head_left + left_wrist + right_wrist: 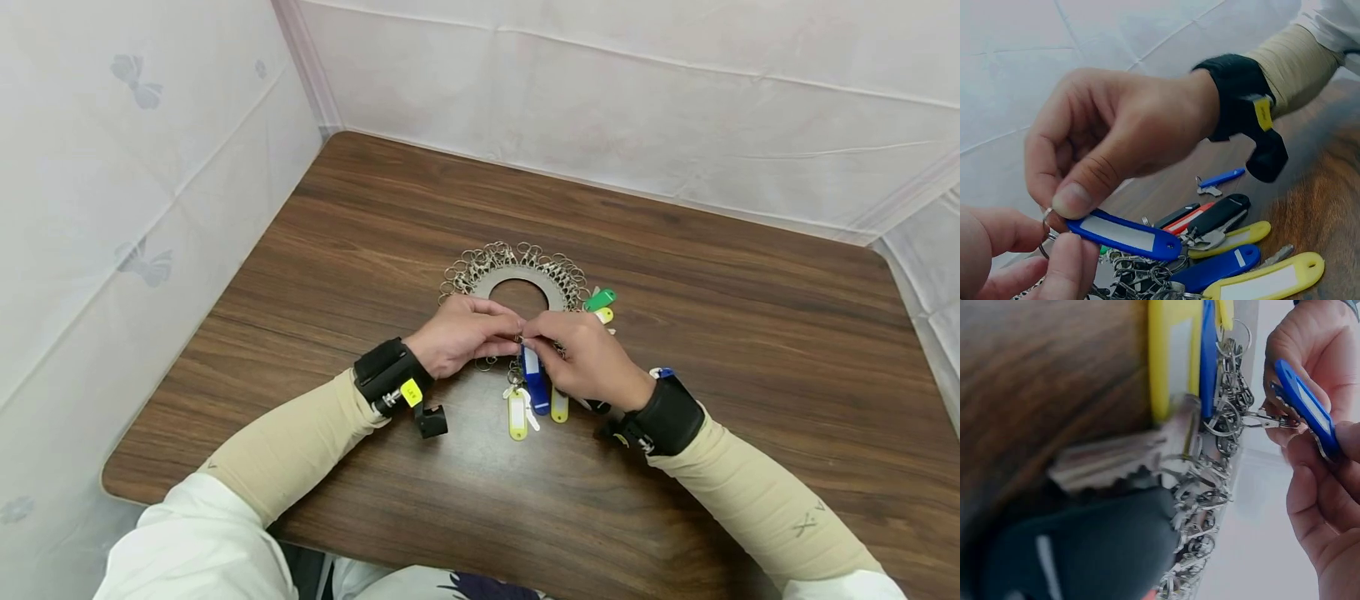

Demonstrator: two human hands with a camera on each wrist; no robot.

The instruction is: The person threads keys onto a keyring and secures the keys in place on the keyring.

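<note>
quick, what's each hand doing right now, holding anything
Left hand: fingers pinch the small split ring at the end of the blue key tag.
Right hand: thumb and fingers pinch the blue key tag itself.

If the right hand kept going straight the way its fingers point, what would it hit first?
Most likely the left hand: the right hand points left at it, fingertips nearly meeting over the blue key tag. Depth is hard to judge.
</note>
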